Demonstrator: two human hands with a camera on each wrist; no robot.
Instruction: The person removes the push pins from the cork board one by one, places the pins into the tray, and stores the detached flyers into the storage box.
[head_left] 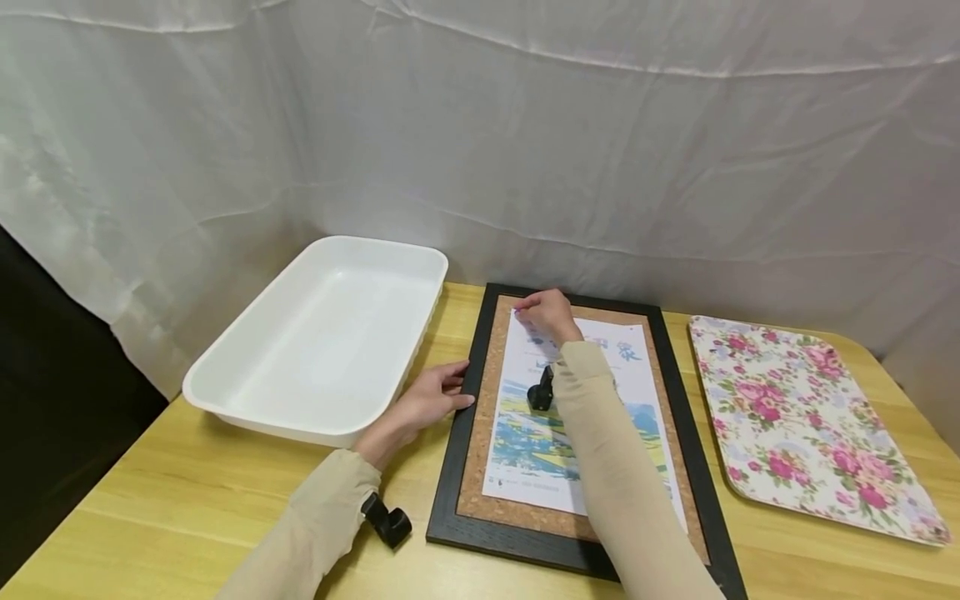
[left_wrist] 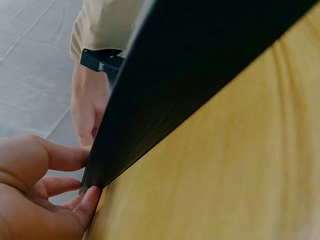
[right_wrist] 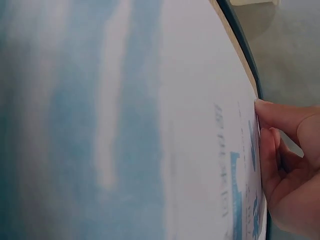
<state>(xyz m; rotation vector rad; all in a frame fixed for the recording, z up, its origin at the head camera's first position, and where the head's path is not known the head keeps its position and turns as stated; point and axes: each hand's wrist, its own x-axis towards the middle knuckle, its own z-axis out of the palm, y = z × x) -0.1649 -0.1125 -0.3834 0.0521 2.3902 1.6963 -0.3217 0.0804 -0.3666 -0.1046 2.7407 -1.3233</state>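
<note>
A cork board (head_left: 477, 467) with a black frame lies on the table, bearing a printed poster (head_left: 517, 492) in blue, yellow and white. My left hand (head_left: 431, 396) holds the frame's left edge; in the left wrist view its fingertips (left_wrist: 91, 197) meet the black side. At the poster's upper left corner my right hand (head_left: 550, 315) pinches a tiny purplish thing that looks like a push pin (head_left: 517, 312). The right wrist view shows thumb and fingers (right_wrist: 270, 155) together at the paper, the pin hidden. A small dark dot (head_left: 632, 328) marks the poster's upper right corner.
A deep white tray (head_left: 247, 400) stands left of the board, close to my left forearm. To the right lies a floral tray (head_left: 802, 417). Behind the wooden table (head_left: 187, 492) hangs a pale curtain (head_left: 525, 150). Black wrist mounts (head_left: 387, 522) sit on both sleeves.
</note>
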